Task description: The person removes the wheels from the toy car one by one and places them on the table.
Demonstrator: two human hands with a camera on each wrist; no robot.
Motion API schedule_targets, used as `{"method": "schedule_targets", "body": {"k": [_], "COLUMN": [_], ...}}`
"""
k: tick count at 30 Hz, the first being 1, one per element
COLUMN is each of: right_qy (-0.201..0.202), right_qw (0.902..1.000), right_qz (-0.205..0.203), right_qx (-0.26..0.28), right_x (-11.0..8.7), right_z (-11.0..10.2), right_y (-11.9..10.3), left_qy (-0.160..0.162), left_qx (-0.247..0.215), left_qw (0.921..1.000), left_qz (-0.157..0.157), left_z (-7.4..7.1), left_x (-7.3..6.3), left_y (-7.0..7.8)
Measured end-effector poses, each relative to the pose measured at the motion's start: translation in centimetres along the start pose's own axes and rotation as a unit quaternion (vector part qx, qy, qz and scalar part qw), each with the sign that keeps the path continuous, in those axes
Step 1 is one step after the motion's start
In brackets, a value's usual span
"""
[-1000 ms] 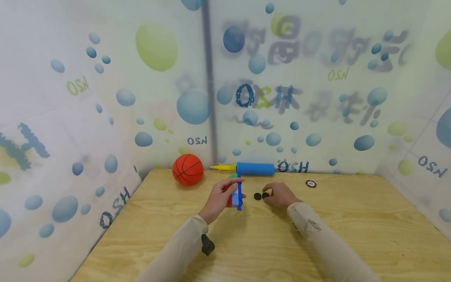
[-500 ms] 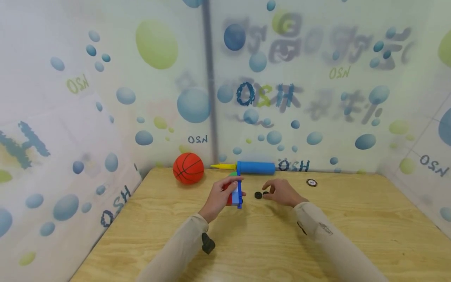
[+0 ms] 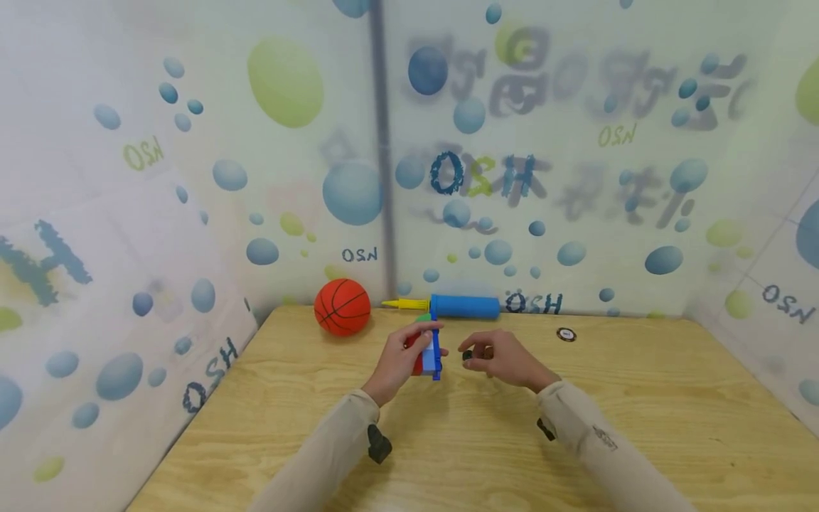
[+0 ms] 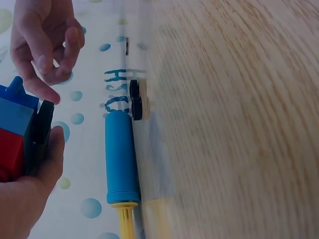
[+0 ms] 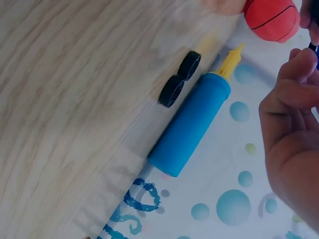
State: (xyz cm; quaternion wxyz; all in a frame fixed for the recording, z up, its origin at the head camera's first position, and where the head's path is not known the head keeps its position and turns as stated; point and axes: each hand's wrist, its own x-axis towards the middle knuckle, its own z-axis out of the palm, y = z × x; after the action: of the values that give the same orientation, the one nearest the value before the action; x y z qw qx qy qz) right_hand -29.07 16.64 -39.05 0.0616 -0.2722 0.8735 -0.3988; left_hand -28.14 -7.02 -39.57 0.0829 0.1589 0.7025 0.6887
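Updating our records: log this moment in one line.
left hand: grips multicoloured toy | right hand: empty, near black discs | ball: on table

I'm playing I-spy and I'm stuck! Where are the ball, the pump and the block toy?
Ball (image 3: 342, 307): head view, its red front.
Pump (image 5: 192, 124): right wrist view, its blue barrel.
Block toy (image 4: 17, 118): left wrist view, its light blue block.

Head view: looks from above, forward and down across the bench (image 3: 473, 455) toward a patterned wall (image 3: 557, 213). Both wrist views sit nearer, tilted sideways, bench at right in the left one, left in the right; they share the black wheels (image 4: 137, 109) and blue pump (image 4: 121, 157).
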Motion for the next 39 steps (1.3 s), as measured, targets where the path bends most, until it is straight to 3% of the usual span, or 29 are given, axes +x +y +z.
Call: {"method": "schedule_targets", "body": {"k": [5, 22, 27, 34, 39], "right_qy": [0.012, 0.077, 0.104, 0.149, 0.17], "right_qw": [0.9994, 0.9941, 0.9899, 0.979, 0.9714], "right_qz": [-0.029, -0.07, -0.096, -0.135, -0.158], "right_qx": [0.012, 0.032, 0.003, -0.032, -0.051], "right_x": [-0.2, -1.0, -1.1, -1.0, -1.0], "right_z": [0.5, 2.0, 2.3, 2.8, 3.3], "right_y": [-0.8, -2.9, -3.7, -4.7, -5.1], "left_qy": [0.004, 0.015, 0.018, 0.038, 0.043], "left_qx": [0.002, 0.0, -0.016, 0.015, 0.013], "left_qw": [1.0, 0.9995, 0.9994, 0.999, 0.9989], "left_qz": [-0.003, -0.028, -0.025, -0.019, -0.013], "left_z": [-0.1, -0.1, -0.1, 0.1, 0.2], "left_x": [0.0, -0.1, 0.0, 0.2, 0.3], "left_y": [-0.2, -0.7, -0.6, -0.2, -0.1]}}
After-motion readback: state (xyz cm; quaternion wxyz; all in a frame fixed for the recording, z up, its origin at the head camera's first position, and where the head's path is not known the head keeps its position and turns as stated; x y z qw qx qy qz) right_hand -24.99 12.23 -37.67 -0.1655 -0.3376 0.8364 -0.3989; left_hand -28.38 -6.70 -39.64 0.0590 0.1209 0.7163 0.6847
